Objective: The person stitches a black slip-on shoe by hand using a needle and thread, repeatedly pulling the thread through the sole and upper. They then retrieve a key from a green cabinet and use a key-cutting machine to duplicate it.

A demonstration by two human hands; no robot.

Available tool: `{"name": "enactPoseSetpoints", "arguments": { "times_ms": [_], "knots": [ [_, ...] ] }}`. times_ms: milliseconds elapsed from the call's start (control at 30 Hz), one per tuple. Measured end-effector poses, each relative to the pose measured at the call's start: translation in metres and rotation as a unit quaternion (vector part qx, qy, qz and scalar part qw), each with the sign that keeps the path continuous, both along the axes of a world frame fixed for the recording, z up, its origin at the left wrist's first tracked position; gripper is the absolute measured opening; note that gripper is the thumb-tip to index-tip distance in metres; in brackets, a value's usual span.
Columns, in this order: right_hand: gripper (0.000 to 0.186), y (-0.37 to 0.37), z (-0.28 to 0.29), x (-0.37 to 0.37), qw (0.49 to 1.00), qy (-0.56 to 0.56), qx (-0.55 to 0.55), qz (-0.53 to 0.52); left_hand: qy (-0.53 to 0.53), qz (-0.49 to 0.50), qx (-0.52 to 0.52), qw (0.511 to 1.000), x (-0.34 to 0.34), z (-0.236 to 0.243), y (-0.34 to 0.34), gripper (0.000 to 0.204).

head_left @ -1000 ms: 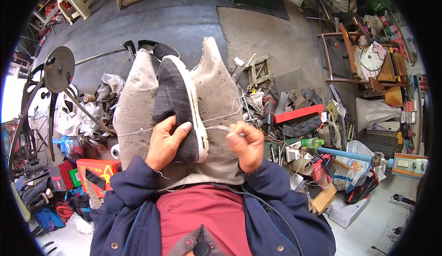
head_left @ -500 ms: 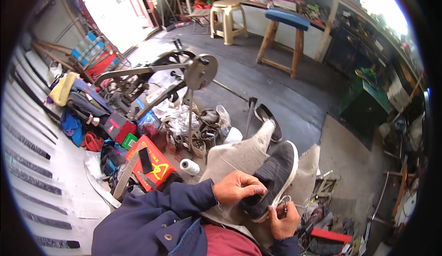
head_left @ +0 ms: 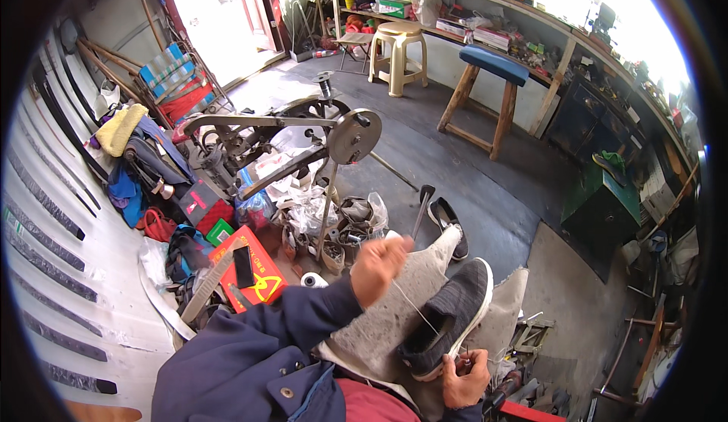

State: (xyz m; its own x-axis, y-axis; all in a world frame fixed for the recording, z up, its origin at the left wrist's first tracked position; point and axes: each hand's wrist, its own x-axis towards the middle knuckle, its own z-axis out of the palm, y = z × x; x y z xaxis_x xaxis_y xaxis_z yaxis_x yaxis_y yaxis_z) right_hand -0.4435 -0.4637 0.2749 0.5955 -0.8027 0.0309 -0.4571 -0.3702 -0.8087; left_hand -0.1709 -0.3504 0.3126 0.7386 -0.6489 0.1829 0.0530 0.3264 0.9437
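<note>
A dark grey knitted shoe (head_left: 453, 301) with a white sole lies tilted across my lap, on a worn, pale, stained cloth (head_left: 383, 308). My left hand (head_left: 381, 269) is raised to the left of the shoe, fingers closed on a thin pale thread (head_left: 413, 306). The thread runs taut down into the shoe's opening. Low on the shoe's right side, my right hand (head_left: 464, 382) is closed by the sole edge, pinching a small, slim dark tool whose kind I cannot make out. Its tip is hidden by the fingers.
A metal hand-cranked machine (head_left: 353, 135) stands ahead, with bags and scraps beneath it. To the left are an orange box (head_left: 265, 270) with a phone (head_left: 243, 266) on it and a white thread spool (head_left: 313, 279). Another dark shoe (head_left: 449, 221) lies beyond the cloth. Two stools (head_left: 493, 65) stand farther back.
My left hand has come out of the shoe's opening and moved up and left, drawing the thread out straight. My right hand has stayed by the sole. The view has shifted slightly.
</note>
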Motion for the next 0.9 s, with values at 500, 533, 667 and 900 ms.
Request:
{"name": "enactPoseSetpoints", "arguments": {
  "times_ms": [500, 533, 667, 900],
  "knots": [
    [0.020, -0.032, 0.005, 0.007, 0.948, -0.191, 0.254, 0.025, -0.396, -0.206, 0.180, 0.877, -0.089, -0.020, -0.036, 0.039],
    [0.020, -0.034, 0.006, 0.010, 0.947, -0.190, 0.259, 0.025, -0.385, -0.200, 0.183, 0.882, -0.085, -0.019, -0.041, 0.039],
    [0.022, -0.044, 0.005, 0.013, 0.965, -0.150, 0.208, 0.049, -0.377, -0.195, 0.189, 0.886, -0.074, -0.021, -0.043, 0.036],
    [0.024, -0.032, -0.016, 0.006, 0.991, -0.095, 0.080, 0.056, -0.326, -0.215, 0.200, 0.899, -0.072, -0.034, -0.041, 0.033]
  ]
}}
